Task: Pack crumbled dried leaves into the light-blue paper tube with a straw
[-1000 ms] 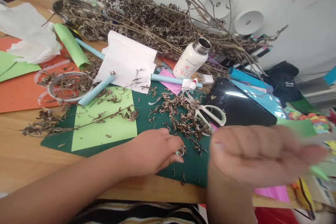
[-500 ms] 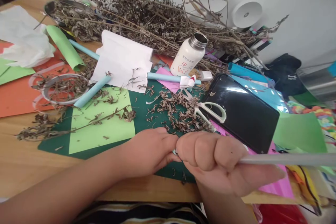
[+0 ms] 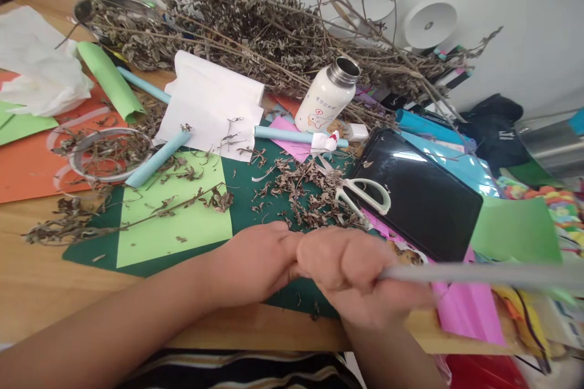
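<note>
My right hand is closed in a fist around a thin grey rod, blurred by motion, which sticks out to the right past the frame edge. Pressed against that fist is my left hand, its fingers pinched together; what lies between them is hidden. Both hands are above the front of a green cutting mat. Just beyond them lie crumbled dried leaves and white-handled scissors. A light blue paper tube rests on a light green sheet to the left.
Behind, dried leafy stalks are heaped along the wall. An uncapped white bottle stands before them. A black tablet lies to the right. At left are a round white-rimmed container of leaves and crumpled tissue.
My right fist has shifted slightly left, nearer the left hand, and its thumb has drawn in along the rod. The light blue bit between the hands is now covered.
</note>
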`<state>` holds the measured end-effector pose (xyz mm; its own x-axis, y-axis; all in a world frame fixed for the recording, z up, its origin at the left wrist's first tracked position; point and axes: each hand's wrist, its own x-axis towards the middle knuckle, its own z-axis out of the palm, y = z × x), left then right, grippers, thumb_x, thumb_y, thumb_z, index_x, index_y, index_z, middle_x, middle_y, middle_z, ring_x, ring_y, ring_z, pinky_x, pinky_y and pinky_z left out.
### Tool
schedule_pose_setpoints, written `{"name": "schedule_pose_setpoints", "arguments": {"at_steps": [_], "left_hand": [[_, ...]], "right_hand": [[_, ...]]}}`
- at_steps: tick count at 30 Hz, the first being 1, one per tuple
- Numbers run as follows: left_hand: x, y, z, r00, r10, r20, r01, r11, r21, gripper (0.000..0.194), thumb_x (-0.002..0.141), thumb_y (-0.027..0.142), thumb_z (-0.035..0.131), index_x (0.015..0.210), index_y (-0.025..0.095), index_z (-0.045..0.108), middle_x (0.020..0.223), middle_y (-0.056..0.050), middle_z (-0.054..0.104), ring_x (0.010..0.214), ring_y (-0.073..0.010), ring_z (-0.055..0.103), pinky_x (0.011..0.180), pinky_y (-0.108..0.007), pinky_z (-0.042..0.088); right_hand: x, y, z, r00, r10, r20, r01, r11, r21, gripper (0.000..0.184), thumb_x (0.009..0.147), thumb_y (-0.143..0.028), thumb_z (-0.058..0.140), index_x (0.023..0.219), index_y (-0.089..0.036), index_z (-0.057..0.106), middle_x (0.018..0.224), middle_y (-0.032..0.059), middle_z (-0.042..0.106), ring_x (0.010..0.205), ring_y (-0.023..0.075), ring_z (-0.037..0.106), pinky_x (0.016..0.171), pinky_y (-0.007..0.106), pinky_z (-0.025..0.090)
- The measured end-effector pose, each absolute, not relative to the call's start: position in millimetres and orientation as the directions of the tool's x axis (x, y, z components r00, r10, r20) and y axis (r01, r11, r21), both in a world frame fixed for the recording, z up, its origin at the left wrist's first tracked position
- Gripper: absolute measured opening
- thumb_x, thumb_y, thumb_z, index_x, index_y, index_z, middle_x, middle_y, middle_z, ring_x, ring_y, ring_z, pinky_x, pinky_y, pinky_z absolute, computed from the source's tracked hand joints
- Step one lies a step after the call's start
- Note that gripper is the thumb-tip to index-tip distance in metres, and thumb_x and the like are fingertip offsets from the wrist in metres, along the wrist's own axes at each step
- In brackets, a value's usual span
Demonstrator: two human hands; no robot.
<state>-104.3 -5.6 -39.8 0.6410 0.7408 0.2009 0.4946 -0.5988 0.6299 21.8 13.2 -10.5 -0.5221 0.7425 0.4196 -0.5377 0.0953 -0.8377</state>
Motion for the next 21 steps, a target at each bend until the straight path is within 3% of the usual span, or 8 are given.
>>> {"name": "schedule_pose_setpoints", "arguments": {"at_steps": [3, 6, 12, 21], "left_hand": [[-107, -5, -40, 0.658, 0.742, 0.130, 0.522, -0.574, 0.631, 0.034, 0.088, 0.038, 0.021, 0.075, 0.016, 0.044, 0.063, -0.004, 0.048, 0.059, -0.0168, 0.043, 0.053, -0.025, 0.035], [-107, -7, -41, 0.672, 0.735, 0.090, 0.531, -0.564, 0.633, 0.033, 0.087, 0.040, 0.022, 0.079, 0.016, 0.043, 0.066, -0.004, 0.048, 0.062, -0.0174, 0.043, 0.054, -0.024, 0.035], [-107, -10, -42, 0.629, 0.772, 0.088, 0.525, -0.506, 0.684, 0.041, 0.086, 0.047, 0.017, 0.076, 0.016, 0.042, 0.064, -0.003, 0.047, 0.060, -0.0161, 0.042, 0.053, -0.023, 0.032], [-105, -8, -40, 0.654, 0.740, 0.155, 0.468, -0.558, 0.686, 0.045, 0.087, 0.046, 0.015, 0.072, 0.015, 0.044, 0.064, -0.004, 0.050, 0.059, -0.0148, 0.041, 0.055, -0.024, 0.033]], "right_hand": [[30, 21, -2, -0.325, 0.857, 0.399, -0.724, 0.046, -0.688, 0.045, 0.081, -0.049, 0.029, 0.051, -0.019, 0.016, 0.041, -0.0076, 0.016, 0.033, 0.0069, 0.014, 0.033, 0.021, 0.018], [42, 25, 6, -0.199, 0.892, 0.407, -0.771, 0.113, -0.626, 0.044, 0.080, -0.045, 0.034, 0.051, -0.019, 0.015, 0.040, -0.0078, 0.012, 0.031, 0.0069, 0.012, 0.032, 0.022, 0.016], [41, 20, -2, -0.360, 0.854, 0.375, -0.709, 0.011, -0.705, 0.050, 0.077, -0.051, 0.040, 0.047, -0.018, 0.016, 0.039, -0.0069, 0.019, 0.034, 0.0077, 0.016, 0.033, 0.023, 0.017], [30, 15, -12, -0.356, 0.878, 0.321, -0.749, -0.063, -0.660, 0.046, 0.077, -0.051, 0.039, 0.050, -0.019, 0.020, 0.042, -0.0073, 0.022, 0.036, 0.0075, 0.018, 0.036, 0.023, 0.020]]}}
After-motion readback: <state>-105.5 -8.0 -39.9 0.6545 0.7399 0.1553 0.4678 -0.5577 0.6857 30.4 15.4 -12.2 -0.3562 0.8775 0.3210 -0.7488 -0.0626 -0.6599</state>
